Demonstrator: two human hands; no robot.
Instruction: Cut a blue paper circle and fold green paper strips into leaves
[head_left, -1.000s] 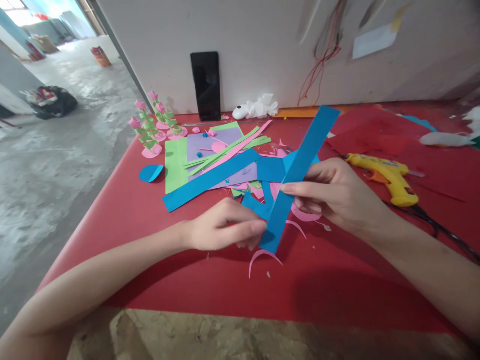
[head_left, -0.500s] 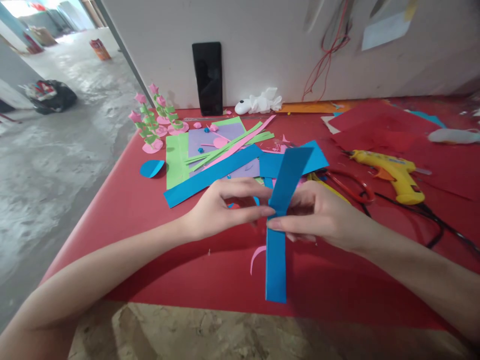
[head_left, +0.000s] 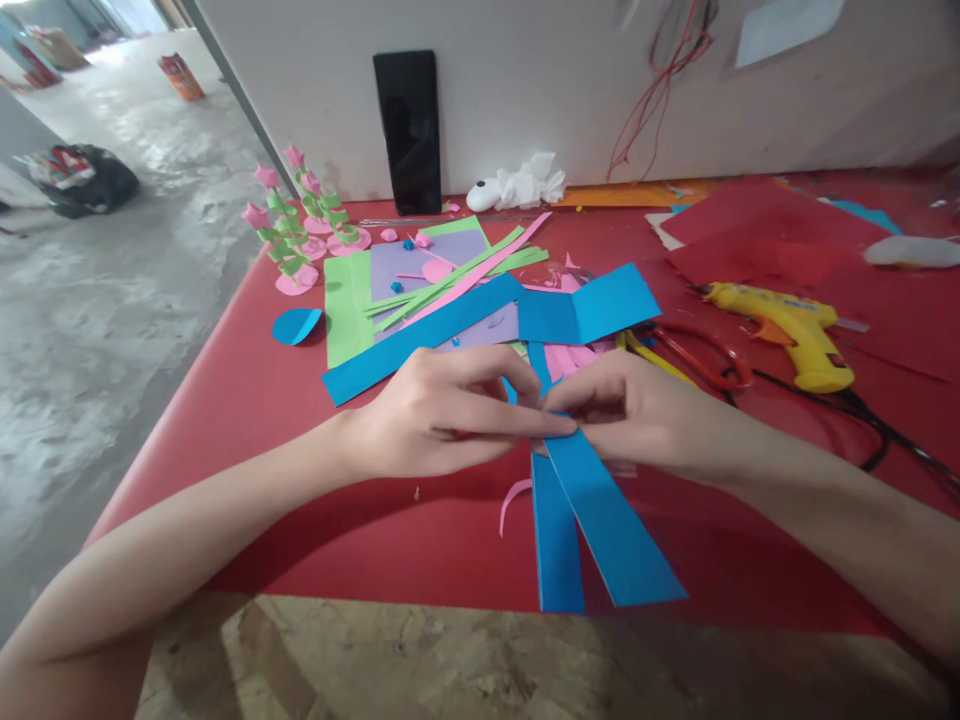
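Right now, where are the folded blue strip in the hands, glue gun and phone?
Folded blue strip point(head_left: 615, 522), head view: its right flap.
Glue gun point(head_left: 796, 322), head view: yellow body.
Phone point(head_left: 409, 133), head view: dark front face.

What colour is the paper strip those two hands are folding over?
The paper strip is plain bright blue; the head view shows it best.

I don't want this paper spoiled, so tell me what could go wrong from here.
1. The blue strip spreads into two tails below the left hand and right hand; a crease pressed at this angle might come out crooked.
2. The black cable lies close to the right forearm, so a wide swing could snag it and drag the glue gun.
3. The paper flowers stand near the left edge of the table; a knock might tip them off.
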